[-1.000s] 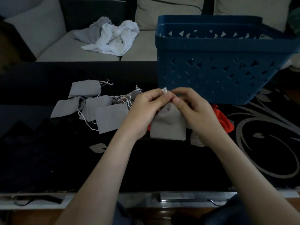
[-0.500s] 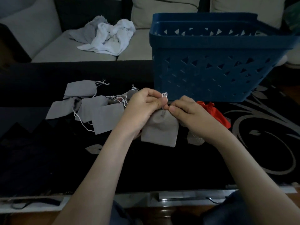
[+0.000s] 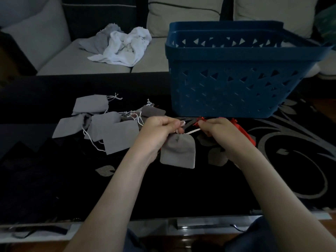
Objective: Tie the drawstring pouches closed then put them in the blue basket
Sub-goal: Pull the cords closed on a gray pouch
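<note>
Both left hand (image 3: 161, 130) and right hand (image 3: 218, 129) pinch drawstring (image 3: 192, 131) taut above grey pouch (image 3: 179, 152).

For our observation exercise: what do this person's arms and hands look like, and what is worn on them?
The left forearm and right forearm are bare, with no sleeves in view. The left hand and right hand are ungloved; no ring, watch or bracelet shows in this dim picture.

Dim, underexposed scene. Most light falls at the back, on the pale sofa (image 3: 101, 64) and white cloth (image 3: 127, 50). The black table top (image 3: 54, 179) sinks into shadow, detail largely lost. Wide-angle bowing at the edges bends the blue basket (image 3: 236, 91) rim. Overall focus slightly soft, grainy
</note>
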`<state>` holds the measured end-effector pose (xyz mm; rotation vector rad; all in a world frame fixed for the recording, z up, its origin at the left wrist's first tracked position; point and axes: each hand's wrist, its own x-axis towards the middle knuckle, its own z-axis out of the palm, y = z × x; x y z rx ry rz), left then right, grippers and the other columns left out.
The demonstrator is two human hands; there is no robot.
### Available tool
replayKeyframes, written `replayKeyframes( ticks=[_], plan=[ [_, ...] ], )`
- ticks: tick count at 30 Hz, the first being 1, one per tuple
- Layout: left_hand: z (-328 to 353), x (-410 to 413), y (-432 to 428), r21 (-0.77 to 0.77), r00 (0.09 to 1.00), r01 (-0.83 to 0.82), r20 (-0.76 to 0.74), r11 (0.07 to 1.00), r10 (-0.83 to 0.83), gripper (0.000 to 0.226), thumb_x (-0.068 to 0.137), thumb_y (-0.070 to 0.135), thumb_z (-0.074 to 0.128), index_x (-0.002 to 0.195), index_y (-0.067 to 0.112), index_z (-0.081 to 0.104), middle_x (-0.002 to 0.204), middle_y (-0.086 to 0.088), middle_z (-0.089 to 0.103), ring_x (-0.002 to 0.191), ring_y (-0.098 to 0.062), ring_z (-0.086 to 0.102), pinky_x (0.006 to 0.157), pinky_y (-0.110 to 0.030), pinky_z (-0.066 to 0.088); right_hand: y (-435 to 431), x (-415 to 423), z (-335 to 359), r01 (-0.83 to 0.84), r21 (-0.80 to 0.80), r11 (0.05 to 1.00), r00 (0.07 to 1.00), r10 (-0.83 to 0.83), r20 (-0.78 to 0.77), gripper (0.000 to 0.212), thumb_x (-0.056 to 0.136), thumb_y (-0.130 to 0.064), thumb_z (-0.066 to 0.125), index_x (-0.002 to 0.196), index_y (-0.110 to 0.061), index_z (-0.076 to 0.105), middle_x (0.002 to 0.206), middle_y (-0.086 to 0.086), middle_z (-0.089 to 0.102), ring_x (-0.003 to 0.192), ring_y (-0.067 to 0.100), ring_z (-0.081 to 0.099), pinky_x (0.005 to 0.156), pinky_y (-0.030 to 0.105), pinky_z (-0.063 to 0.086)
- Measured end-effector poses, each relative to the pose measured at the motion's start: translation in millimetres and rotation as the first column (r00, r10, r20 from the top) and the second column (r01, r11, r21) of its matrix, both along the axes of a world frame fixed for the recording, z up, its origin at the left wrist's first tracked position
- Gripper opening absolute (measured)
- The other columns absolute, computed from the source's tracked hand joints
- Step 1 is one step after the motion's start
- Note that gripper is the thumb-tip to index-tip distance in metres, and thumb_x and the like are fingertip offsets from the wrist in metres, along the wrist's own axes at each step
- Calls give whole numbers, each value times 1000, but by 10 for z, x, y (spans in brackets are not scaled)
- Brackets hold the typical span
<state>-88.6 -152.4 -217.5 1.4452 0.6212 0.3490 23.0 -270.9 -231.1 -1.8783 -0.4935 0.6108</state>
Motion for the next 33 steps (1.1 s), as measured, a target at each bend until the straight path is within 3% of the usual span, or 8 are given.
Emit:
replayKeyframes(
  ticks=[5, 8, 11, 18, 22, 27, 30, 33],
  plan=[
    [-24, 84, -59, 43, 999, -47, -5, 998, 47, 21, 93, 8, 58, 72, 9, 62, 55, 4, 62, 44, -2, 53, 43, -12, 40, -21, -91, 116, -119, 239, 964, 985, 145, -93, 35, 98, -18, 46, 64, -15, 53, 59, -5, 46, 59, 9, 40, 58, 24, 30],
    [-28, 93, -106, 48, 999, -34, 17, 998, 33, 16, 92, 8, 58, 80, 7, 68, 59, 2, 64, 51, -3, 57, 48, -12, 43, -51, -161, 173, -308, 254, 917, 945, 326, -30, 28, 100, -12, 40, 77, -11, 57, 71, -7, 58, 59, -2, 48, 54, 12, 35],
    [-33, 82, -137, 117, 1000, -24, -4, 993, 24, 14, 92, 7, 58, 89, 3, 71, 55, 7, 61, 43, 5, 51, 43, -8, 37, -61, -176, 181, -375, 242, 895, 927, 366, 83, 20, 99, -5, 41, 87, -8, 57, 69, -11, 55, 56, -8, 47, 56, 7, 36],
    [-43, 99, -118, 237, 999, -32, 21, 971, 27, 23, 93, 7, 53, 81, 15, 70, 62, 7, 65, 58, -1, 58, 58, -17, 42, 17, -203, 98, -276, 234, 932, 939, 209, 273, 15, 94, 0, 51, 94, -15, 55, 71, 0, 56, 51, -5, 49, 51, 8, 37],
    [-38, 79, -137, 307, 998, 15, 51, 952, -32, 24, 95, 5, 47, 90, 9, 71, 71, 3, 68, 69, -6, 62, 68, -22, 45, 42, -174, 50, -159, 236, 959, 947, 80, 313, 19, 93, -5, 54, 99, -23, 53, 72, 6, 57, 58, 1, 48, 59, 15, 37],
    [-59, 56, -119, 341, 987, 119, 66, 933, -150, 14, 89, 9, 60, 99, 14, 67, 89, -4, 69, 83, -8, 62, 75, -21, 47, 50, -177, 27, -76, 225, 971, 938, -7, 345, 19, 92, -10, 56, 86, -28, 58, 69, -8, 61, 65, -2, 56, 63, 15, 43],
    [-93, 87, -142, 428, 993, 52, 73, 902, -92, 11, 88, 23, 66, 97, 17, 66, 88, 1, 69, 83, -7, 64, 77, -20, 49, 52, -195, 18, -30, 242, 970, 943, -52, 327, 18, 90, -10, 58, 83, -26, 60, 74, -8, 64, 70, 0, 59, 65, 19, 47],
    [-77, 91, -139, 468, 993, -26, 116, 884, -33, 10, 91, 20, 61, 90, 11, 66, 78, 1, 69, 76, -5, 65, 74, -18, 49, 57, -216, 38, -27, 218, 976, 933, -54, 357, 11, 90, -14, 60, 81, -21, 60, 70, -8, 63, 64, -5, 57, 59, 11, 42]
  ],
)
